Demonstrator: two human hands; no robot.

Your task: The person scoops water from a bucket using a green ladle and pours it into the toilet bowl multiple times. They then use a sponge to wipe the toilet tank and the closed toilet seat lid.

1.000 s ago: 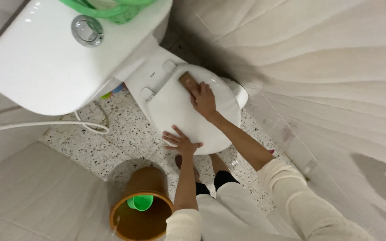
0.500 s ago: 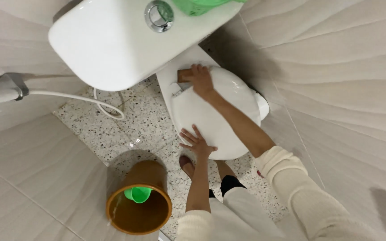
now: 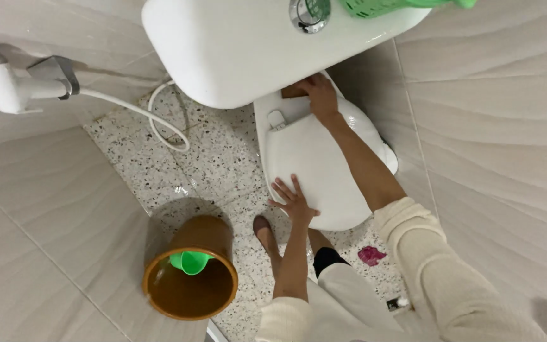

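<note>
A white toilet with its lid (image 3: pixel 324 164) down stands below the white cistern (image 3: pixel 248 44). My right hand (image 3: pixel 319 95) reaches to the back of the lid by the hinge, pressing a brown cloth (image 3: pixel 294 90) against it. My left hand (image 3: pixel 294 199) lies flat with spread fingers on the lid's front left edge. Both sleeves are cream-coloured.
A brown bucket (image 3: pixel 191 278) with a green scoop (image 3: pixel 189 261) inside stands on the speckled floor at the left. A white spray hose (image 3: pixel 7 82) hangs on the left wall. A green basket (image 3: pixel 381 6) sits on the cistern. A pink scrap (image 3: pixel 371 255) lies by the toilet's base.
My right hand has slid with the cloth from the middle of the lid back to the hinge area. My left hand stays at the lid's front edge. The view has shifted.
</note>
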